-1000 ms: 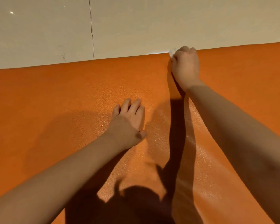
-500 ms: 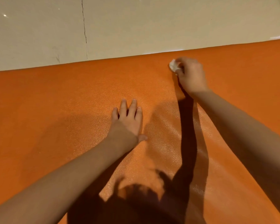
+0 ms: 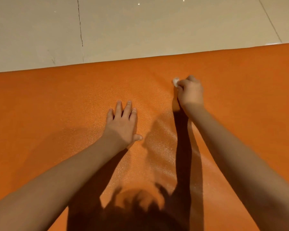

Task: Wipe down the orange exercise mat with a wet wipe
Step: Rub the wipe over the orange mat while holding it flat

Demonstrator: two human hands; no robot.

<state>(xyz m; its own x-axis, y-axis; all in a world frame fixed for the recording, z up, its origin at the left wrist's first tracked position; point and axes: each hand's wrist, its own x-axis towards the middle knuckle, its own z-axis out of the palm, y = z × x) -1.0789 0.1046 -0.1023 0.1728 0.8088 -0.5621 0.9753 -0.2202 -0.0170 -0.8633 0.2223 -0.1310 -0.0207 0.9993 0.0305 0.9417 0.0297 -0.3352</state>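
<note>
Open mat (image 3: 45, 114) spreads wide to the left of the left hand (image 3: 122, 125), which lies flat on it with fingers spread. It also spreads to the right of the right hand (image 3: 191, 93), which grips a wipe (image 3: 175, 81) against the surface nearer the far edge. A narrow lane of mat runs between the two hands and their forearms, which slant across the near part; tiled floor (image 3: 140, 30) lies beyond the far edge.
</note>
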